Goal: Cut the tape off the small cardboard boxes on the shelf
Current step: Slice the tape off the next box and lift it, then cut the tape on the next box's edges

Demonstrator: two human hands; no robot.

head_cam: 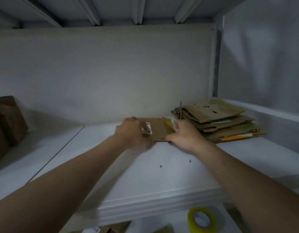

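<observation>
No writing can be read anywhere. The flattened box (158, 130) carries a small white label (147, 128) with dark print too blurred to make out, and a glossy yellowish strip of tape (169, 126) runs across its right end. It lies on the white shelf (145, 174) towards the back edge, about midway along and close to the back wall.

The left hand (131, 133) is blurred, but its fingers curl over the box's far left corner and clasp that end, just beside the label. The right hand (185, 134) sits at the box's right near corner with its fingers closed, touching the cardboard next to the tape. A thin grey blade (180, 110) sticks up out of its grasp, pointing at the back wall.

Just right of that hand, in the shelf's back right corner, is a stack of flattened cardboard (217, 118) with an orange strip (236, 137) showing low in the pile. Any print on it is too small to tell.

At the shelf's left edge stand brown boxes (9, 121), half out of view. On the level below, a yellowish roll of tape (201, 219) lies near the right, and more cardboard with a white tag (93, 230) near the left; its print is illegible.
</observation>
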